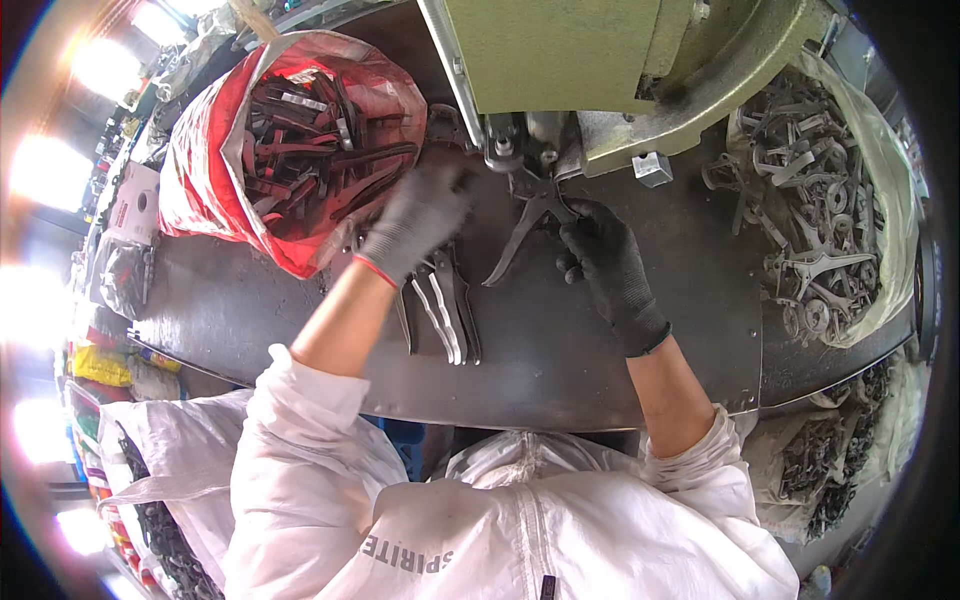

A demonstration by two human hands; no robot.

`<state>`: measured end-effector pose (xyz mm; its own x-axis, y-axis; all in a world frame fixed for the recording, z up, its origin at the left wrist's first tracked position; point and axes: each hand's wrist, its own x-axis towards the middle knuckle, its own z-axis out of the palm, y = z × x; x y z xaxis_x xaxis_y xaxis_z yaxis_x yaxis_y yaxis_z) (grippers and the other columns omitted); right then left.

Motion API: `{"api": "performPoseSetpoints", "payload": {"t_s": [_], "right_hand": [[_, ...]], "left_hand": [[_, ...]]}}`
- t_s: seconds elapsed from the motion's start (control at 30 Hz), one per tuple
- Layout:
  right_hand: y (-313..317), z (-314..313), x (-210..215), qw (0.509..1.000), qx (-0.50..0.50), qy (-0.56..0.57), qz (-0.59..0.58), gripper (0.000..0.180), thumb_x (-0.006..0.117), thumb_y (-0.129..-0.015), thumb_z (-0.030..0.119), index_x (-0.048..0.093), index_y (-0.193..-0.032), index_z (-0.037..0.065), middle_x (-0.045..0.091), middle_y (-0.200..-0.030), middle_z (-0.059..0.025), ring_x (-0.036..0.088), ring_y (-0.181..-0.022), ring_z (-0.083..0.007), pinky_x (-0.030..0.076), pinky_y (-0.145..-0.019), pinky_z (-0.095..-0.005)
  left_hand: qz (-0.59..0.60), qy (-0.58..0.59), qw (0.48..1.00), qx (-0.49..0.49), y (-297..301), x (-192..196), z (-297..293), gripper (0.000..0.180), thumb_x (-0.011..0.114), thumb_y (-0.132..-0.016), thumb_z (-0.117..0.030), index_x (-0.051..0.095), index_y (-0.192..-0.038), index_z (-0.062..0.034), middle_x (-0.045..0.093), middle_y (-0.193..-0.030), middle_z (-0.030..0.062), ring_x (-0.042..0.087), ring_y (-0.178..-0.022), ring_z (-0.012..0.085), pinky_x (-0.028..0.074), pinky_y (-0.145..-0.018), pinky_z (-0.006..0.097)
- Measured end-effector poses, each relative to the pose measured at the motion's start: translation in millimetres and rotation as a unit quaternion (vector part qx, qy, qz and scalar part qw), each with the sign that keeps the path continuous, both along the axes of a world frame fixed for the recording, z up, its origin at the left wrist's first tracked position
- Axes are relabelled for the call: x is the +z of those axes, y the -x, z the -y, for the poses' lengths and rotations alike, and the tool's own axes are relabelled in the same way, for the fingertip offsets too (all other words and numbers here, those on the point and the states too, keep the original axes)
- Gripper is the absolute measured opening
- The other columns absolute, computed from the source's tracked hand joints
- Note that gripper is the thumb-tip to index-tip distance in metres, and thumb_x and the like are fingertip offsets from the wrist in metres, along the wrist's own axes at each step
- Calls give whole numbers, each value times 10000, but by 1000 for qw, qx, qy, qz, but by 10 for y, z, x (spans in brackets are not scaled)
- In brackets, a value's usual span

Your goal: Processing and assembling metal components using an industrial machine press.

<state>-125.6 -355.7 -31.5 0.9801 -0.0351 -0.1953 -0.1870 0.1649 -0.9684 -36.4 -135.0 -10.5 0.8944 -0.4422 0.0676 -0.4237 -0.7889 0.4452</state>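
— While the big green metal machine (600,60) sits at the top, where are the two hands?

— Both are out over the dark metal worktable (560,350). The right hand (605,265), in a black knit glove, is bent at the wrist and reaches up toward the machine. Its fingers are closed in a pinch on a grey metal plier part with two long legs (527,222). The head of that part is right under the machine's nose, and its legs point down and to the left.

— And the other hand?

— The left hand (418,215), in a grey glove with a red cuff, is blurry. It lies palm down, fingers a bit spread, just beside the red plastic bag full of dark metal handles (300,140). I cannot tell if it is holding anything. Right below it, a small pile of grey metal handle pieces (440,310) lies flat on the table.

— What else is around?

— On the right there is a clear plastic bag of grey metal plier parts (820,220). More bags of parts (820,470) sit low on the right. The person wears a white jacket (480,520) with the sleeves pushed up. Bright lamps (100,65) shine on the far left.
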Motion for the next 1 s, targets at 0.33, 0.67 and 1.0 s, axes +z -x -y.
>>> {"api": "performPoseSetpoints", "payload": {"t_s": [0.33, 0.67, 1.0], "right_hand": [[18, -26, -21, 998, -20, -60, 13, 245, 504, -904, 45, 544, -1141, -5, 590, -790, -39, 495, -541, -72, 404, -461, -235], [161, 46, 198, 998, -4, -44, -38, 312, 505, -891, 43, 497, -1195, -26, 598, -827, -65, 521, -556, -77, 428, -466, -227], [200, -54, 56, 999, 13, -36, -19, 293, 494, -916, 78, 489, -1195, -11, 558, -818, -48, 551, -576, -84, 458, -477, -217]], "left_hand": [[-43, -291, 946, 138, -653, -21, -1069, 371, 460, -876, -307, 593, -1101, -44, 565, -1173, 209, 552, -1079, 361, 438, -887, 444], [-177, -43, 970, 164, -493, 483, -1132, 378, 495, -894, -168, 511, -1248, -36, 640, -940, 155, 625, -811, 227, 490, -698, 349], [-162, 86, 983, -15, 278, 911, -680, 370, 569, -852, -89, 521, -1203, 19, 619, -869, 63, 551, -754, 107, 459, -678, 269]]}}
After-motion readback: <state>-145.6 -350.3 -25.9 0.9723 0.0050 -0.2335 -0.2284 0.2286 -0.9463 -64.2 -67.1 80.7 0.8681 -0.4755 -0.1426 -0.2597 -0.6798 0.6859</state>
